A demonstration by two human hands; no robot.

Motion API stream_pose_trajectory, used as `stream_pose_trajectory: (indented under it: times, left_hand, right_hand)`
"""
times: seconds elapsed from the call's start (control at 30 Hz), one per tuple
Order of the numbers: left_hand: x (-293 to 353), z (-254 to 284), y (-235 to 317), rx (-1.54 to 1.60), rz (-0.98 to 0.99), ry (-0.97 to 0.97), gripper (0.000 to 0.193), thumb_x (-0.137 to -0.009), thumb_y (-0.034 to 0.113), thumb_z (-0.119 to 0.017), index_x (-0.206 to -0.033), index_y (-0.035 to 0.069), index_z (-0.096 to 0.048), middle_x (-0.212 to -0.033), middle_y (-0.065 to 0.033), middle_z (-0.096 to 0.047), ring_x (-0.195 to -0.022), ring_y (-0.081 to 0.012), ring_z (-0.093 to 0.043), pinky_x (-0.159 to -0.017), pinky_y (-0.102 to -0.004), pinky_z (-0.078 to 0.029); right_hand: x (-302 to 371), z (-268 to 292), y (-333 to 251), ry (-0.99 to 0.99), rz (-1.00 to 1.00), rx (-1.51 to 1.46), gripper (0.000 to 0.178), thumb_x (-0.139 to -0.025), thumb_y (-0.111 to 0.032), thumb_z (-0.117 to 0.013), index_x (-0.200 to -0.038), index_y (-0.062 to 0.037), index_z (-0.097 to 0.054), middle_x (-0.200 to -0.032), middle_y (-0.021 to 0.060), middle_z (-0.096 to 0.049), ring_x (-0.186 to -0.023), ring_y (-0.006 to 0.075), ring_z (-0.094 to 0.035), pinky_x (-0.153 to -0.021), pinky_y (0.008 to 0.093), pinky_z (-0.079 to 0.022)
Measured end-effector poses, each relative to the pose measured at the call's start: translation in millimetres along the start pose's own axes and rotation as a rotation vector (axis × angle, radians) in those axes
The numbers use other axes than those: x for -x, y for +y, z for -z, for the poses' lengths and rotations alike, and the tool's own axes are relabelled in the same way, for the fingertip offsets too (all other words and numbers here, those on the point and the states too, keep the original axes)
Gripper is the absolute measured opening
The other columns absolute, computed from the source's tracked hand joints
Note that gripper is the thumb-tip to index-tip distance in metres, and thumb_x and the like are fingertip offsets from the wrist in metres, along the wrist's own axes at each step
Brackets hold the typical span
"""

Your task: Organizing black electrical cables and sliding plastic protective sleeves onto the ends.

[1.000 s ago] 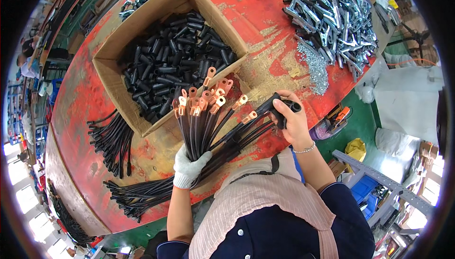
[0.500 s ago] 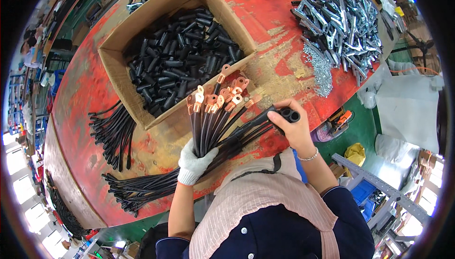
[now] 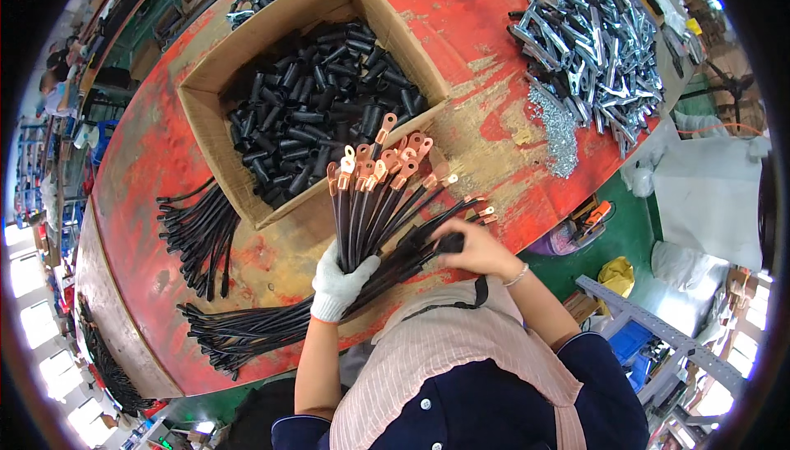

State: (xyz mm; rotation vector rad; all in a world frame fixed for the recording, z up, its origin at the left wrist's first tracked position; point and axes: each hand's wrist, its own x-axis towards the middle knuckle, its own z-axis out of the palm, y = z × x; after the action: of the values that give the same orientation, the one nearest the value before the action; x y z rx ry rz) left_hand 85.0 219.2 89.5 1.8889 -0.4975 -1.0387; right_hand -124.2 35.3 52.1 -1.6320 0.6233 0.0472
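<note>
My left hand (image 3: 337, 284), in a white knit glove, is closed round a bundle of black cables (image 3: 362, 224). Copper ring lugs (image 3: 388, 158) fan out from the upper ends of these cables. More lugged cables slant to the right, below the upright ones. My bare right hand (image 3: 477, 250) is slightly blurred beside them, its fingers curled round black tubular sleeves (image 3: 450, 243). How many sleeves it holds is hidden. Just beyond the lugs stands an open cardboard box (image 3: 247, 213) of loose black sleeves (image 3: 309, 117).
A second cable bundle (image 3: 197, 236) lies left of the box; long cable tails (image 3: 239, 335) spread near the table's front edge. Metal clamps (image 3: 597, 51) are heaped at the far right beside small silvery parts (image 3: 555, 141). The worn red table (image 3: 485, 63) ends at the right above a green floor.
My right hand has moved left and down along the slanting cables, and copper lugs now show at their right ends. My left hand keeps its grip in the same place.
</note>
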Motion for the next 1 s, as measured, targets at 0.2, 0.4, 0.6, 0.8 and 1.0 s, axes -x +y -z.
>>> stream_pose_trajectory:
  times: [0.2,0.4,0.6,0.8,1.0]
  left_hand:
    - [1.0,4.0,-4.8,0.167,0.067,-0.065,0.046,-0.077,0.006,-0.075,-0.119,0.000,-0.058,-0.106,-0.0062,-0.067,-0.093,-0.0130,-0.062,-0.085,-0.0276,-0.049]
    - [6.1,4.2,4.3,0.128,0.089,-0.034,0.046,-0.075,0.002,-0.075,-0.117,-0.001,-0.058,-0.106,-0.0064,-0.067,-0.093,-0.0127,-0.062,-0.085,-0.0270,-0.049]
    - [12.2,-0.4,10.4,0.085,0.052,-0.068,0.044,-0.074,0.004,-0.076,-0.114,-0.002,-0.060,-0.103,-0.0072,-0.068,-0.092,-0.0130,-0.063,-0.084,-0.0273,-0.049]
    - [13.4,-2.5,8.8,0.032,0.061,-0.077,0.043,-0.073,0.006,-0.077,-0.112,-0.002,-0.060,-0.102,-0.0078,-0.069,-0.090,-0.0137,-0.063,-0.083,-0.0278,-0.049]
    - [13.0,-0.8,12.0,0.027,0.043,-0.078,0.042,-0.073,0.005,-0.076,-0.112,-0.002,-0.060,-0.102,-0.0081,-0.069,-0.091,-0.0135,-0.063,-0.084,-0.0282,-0.049]
  right_hand:
    - [-4.9,36.9,-48.4,0.498,0.017,-0.892,0.050,-0.083,-0.005,-0.070,-0.129,-0.0022,-0.049,-0.113,0.0124,-0.064,-0.091,0.0193,-0.064,-0.081,0.0300,-0.052]
    - [-18.6,32.6,-66.1,0.589,0.096,-1.346,0.045,-0.087,-0.007,-0.068,-0.128,-0.0066,-0.050,-0.108,0.0097,-0.064,-0.091,0.0205,-0.064,-0.075,0.0319,-0.054]
    - [-28.0,26.5,-66.1,0.760,-0.051,-1.532,0.031,-0.089,-0.013,-0.067,-0.118,-0.0138,-0.055,-0.103,0.0027,-0.065,-0.088,0.0156,-0.064,-0.076,0.0304,-0.051]
    - [-25.4,22.5,-74.4,0.689,-0.010,-1.541,0.030,-0.089,-0.016,-0.067,-0.117,-0.0164,-0.055,-0.104,0.0023,-0.064,-0.093,0.0160,-0.063,-0.075,0.0309,-0.050]
    - [-18.3,12.1,-82.4,0.599,0.294,-1.503,0.036,-0.086,-0.006,-0.067,-0.118,-0.0121,-0.051,-0.107,0.0078,-0.062,-0.100,0.0235,-0.061,-0.081,0.0378,-0.053]
